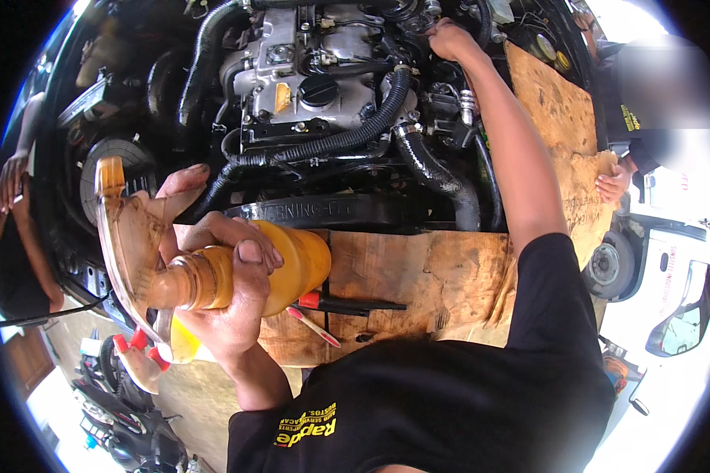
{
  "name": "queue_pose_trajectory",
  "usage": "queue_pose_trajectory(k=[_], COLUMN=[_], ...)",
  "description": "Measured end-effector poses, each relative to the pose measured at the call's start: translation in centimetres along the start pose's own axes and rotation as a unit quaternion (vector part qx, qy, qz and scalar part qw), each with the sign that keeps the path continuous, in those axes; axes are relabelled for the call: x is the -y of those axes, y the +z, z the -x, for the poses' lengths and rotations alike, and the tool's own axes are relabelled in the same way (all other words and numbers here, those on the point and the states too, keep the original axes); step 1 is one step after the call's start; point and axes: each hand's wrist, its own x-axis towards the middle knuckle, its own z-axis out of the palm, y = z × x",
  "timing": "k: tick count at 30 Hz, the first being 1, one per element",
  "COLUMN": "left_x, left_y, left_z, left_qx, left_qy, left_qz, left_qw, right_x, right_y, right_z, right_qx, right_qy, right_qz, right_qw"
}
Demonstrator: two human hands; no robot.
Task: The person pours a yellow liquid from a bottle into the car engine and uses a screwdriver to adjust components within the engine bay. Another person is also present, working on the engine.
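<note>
My left hand (233, 284) is wrapped round an amber-yellow spray bottle (300, 268). The bottle lies tilted on its side, its clear brownish spray head (126, 236) to the left and its orange nozzle (111, 175) pointing toward the engine. One finger is raised near the trigger. At the far right of the engine (308, 87), my right hand (453, 41) reaches in among hoses, fingers curled at a part that I cannot make out. The black oil filler cap (318, 91) and a corrugated black hose (386, 110) lie between my hands.
Stained cardboard (418, 268) covers the front edge, bearing a red-and-white toothbrush (314, 326) and a black tool with a red end (351, 303). More cardboard (560, 110) lines the right side. People stand at both sides; one hand (614, 183) touches the cardboard. A motorcycle (126, 418) stands lower left.
</note>
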Motion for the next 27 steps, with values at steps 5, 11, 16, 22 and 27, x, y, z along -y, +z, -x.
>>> queue_pose_trajectory(k=[5,11,16,22,27], left_x=[0.0,0.2,0.4,0.7,0.6], left_y=[0.9,0.2,0.0,0.4,0.4], left_z=[-0.5,-0.4,0.1,0.0,-0.5], left_qx=[-0.008,-0.002,-0.005,0.003,0.022], left_qy=[-0.013,-0.008,0.012,0.016,0.009], left_qz=[0.020,-0.015,0.002,-0.029,-0.022], left_qw=[1.000,1.000,1.000,0.999,0.999], right_x=[-6.5,-5.6,-4.6,-8.9,-11.2], right_y=[1.6,3.7,3.3,5.1,4.2], right_z=[-3.9,-4.4,-5.2,-6.9,-7.1], right_qx=[-0.037,-0.032,-0.022,-0.062,-0.062], right_qy=[0.016,-0.013,-0.003,-0.075,-0.010], right_qz=[0.077,0.045,0.031,0.060,0.062], right_qw=[0.996,0.998,0.999,0.993,0.996])
